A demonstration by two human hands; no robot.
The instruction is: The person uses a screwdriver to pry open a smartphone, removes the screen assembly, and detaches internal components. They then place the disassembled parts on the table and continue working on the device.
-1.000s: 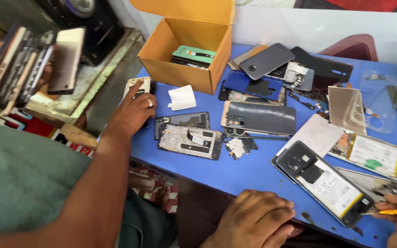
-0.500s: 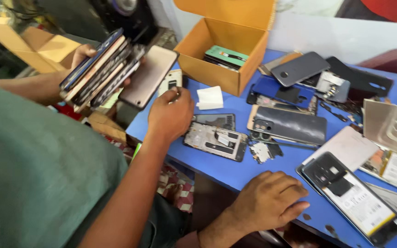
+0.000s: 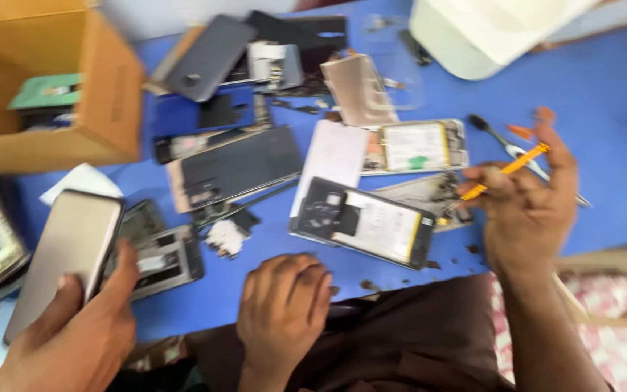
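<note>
My view has swung right since a moment ago, and my right hand (image 3: 524, 218) now pinches the orange screwdriver (image 3: 506, 170) in its fingers just right of the opened phone (image 3: 364, 225) on the blue counter (image 3: 618, 109), while my left hand (image 3: 284, 305) rests loosely curled and empty at the near edge, so I judge I'm between screws and need to steady the tip on the phone.

L hand (image 3: 284, 305) palm down, fingers loosely curled, holding nothing; R hand (image 3: 524, 210) raised, fingers pinched shut.

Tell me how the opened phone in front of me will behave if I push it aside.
The opened phone looks flat and stiff, so it should slide on the blue table, not roll or tip. Its back is off and insides exposed, so it is probably fragile; push at the frame.
</note>
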